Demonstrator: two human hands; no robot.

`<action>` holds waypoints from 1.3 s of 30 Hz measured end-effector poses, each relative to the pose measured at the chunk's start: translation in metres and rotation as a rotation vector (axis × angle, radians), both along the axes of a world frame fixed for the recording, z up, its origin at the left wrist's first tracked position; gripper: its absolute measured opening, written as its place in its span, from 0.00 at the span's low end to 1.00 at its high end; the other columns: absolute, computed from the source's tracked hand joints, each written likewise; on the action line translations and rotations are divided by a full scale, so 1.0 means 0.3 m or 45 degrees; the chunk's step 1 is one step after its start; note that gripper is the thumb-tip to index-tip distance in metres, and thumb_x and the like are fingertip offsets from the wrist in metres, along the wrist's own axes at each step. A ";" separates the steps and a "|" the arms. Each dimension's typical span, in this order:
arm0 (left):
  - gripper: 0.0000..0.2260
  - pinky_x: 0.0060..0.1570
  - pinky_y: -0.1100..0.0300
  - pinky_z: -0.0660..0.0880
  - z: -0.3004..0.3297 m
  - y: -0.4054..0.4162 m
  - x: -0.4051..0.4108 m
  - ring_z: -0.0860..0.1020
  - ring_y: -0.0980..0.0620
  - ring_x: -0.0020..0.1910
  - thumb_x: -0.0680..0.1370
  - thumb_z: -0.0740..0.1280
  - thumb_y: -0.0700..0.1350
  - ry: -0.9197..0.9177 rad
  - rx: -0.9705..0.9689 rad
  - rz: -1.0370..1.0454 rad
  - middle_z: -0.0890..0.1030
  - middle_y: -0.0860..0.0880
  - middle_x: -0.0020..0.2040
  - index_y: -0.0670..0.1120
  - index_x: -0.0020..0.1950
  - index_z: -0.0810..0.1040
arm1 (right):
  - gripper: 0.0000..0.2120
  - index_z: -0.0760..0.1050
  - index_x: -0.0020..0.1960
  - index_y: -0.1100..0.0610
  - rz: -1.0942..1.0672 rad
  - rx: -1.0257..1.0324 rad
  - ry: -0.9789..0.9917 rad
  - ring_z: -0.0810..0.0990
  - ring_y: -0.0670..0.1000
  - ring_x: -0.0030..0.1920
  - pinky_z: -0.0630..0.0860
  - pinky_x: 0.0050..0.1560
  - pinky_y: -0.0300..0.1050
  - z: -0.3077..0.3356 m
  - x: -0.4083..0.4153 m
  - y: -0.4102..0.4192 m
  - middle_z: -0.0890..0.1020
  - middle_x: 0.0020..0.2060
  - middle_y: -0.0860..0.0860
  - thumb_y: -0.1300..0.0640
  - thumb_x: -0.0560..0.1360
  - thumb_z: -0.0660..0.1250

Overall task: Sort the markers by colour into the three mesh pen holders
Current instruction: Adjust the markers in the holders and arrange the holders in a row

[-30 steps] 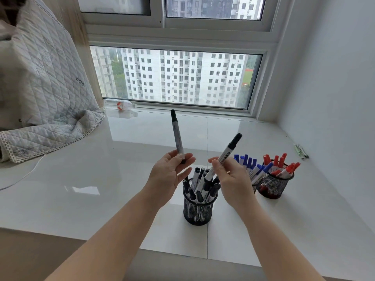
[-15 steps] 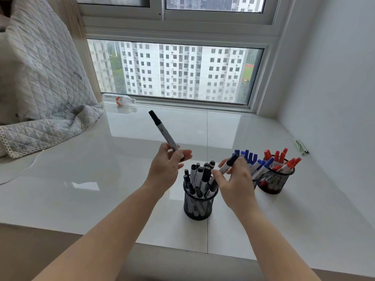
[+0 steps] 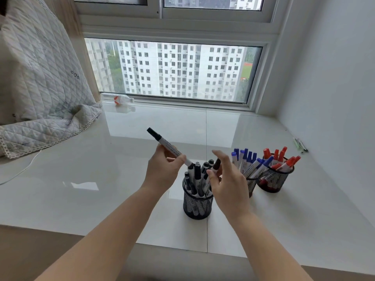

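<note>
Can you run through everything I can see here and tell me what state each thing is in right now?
Left hand: grips a capped black marker, tilted over the nearest holder.
Right hand: fingers on a black marker standing in that holder; grip unclear.
Nearest holder: upright, black markers.
Middle holder: upright, blue markers.
Far holder: upright, red markers.
Window: closed.
Bottle: lying down.
</note>
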State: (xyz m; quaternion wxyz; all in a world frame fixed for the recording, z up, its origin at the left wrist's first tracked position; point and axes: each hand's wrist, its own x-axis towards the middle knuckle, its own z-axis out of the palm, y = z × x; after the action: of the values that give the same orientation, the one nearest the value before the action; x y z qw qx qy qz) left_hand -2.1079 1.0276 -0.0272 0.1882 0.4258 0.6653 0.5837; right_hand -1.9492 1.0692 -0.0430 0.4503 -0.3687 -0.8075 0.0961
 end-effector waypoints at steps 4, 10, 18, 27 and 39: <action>0.10 0.41 0.63 0.72 0.002 -0.006 -0.014 0.78 0.59 0.43 0.74 0.69 0.47 0.048 -0.059 0.018 0.78 0.54 0.43 0.53 0.44 0.68 | 0.13 0.78 0.56 0.59 -0.105 0.042 -0.036 0.77 0.57 0.38 0.76 0.37 0.48 -0.014 -0.005 -0.004 0.82 0.35 0.54 0.63 0.71 0.69; 0.06 0.45 0.54 0.76 0.026 -0.018 -0.015 0.82 0.60 0.38 0.79 0.60 0.48 -0.102 -0.024 -0.031 0.81 0.50 0.45 0.51 0.43 0.71 | 0.02 0.82 0.39 0.55 -0.229 0.197 -0.303 0.74 0.54 0.36 0.76 0.33 0.47 -0.056 -0.016 -0.023 0.81 0.30 0.48 0.58 0.67 0.73; 0.05 0.47 0.53 0.77 0.037 -0.023 -0.004 0.80 0.54 0.43 0.76 0.67 0.45 0.087 -0.019 -0.010 0.80 0.55 0.41 0.55 0.43 0.74 | 0.07 0.82 0.44 0.56 -0.132 0.126 -0.229 0.74 0.54 0.39 0.77 0.37 0.48 -0.074 0.002 -0.005 0.82 0.34 0.48 0.60 0.66 0.73; 0.38 0.36 0.61 0.75 0.014 -0.019 0.062 0.79 0.60 0.28 0.72 0.71 0.39 0.356 -0.023 0.006 0.75 0.61 0.44 0.61 0.71 0.52 | 0.23 0.69 0.64 0.59 -0.111 -0.264 0.033 0.69 0.52 0.63 0.63 0.63 0.38 -0.106 0.020 0.000 0.73 0.60 0.53 0.60 0.70 0.69; 0.14 0.40 0.57 0.73 -0.058 -0.050 0.082 0.77 0.60 0.39 0.76 0.66 0.47 0.561 0.000 0.082 0.75 0.63 0.38 0.57 0.58 0.67 | 0.26 0.66 0.68 0.52 0.046 -0.476 0.061 0.76 0.44 0.52 0.75 0.52 0.42 -0.133 0.058 0.005 0.76 0.58 0.46 0.57 0.72 0.68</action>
State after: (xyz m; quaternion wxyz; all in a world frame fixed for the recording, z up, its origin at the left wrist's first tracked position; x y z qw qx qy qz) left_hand -2.0834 1.0126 -0.0445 0.0199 0.5215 0.7036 0.4823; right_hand -1.9319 1.0706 -0.0828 0.3913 -0.4290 -0.7710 0.2613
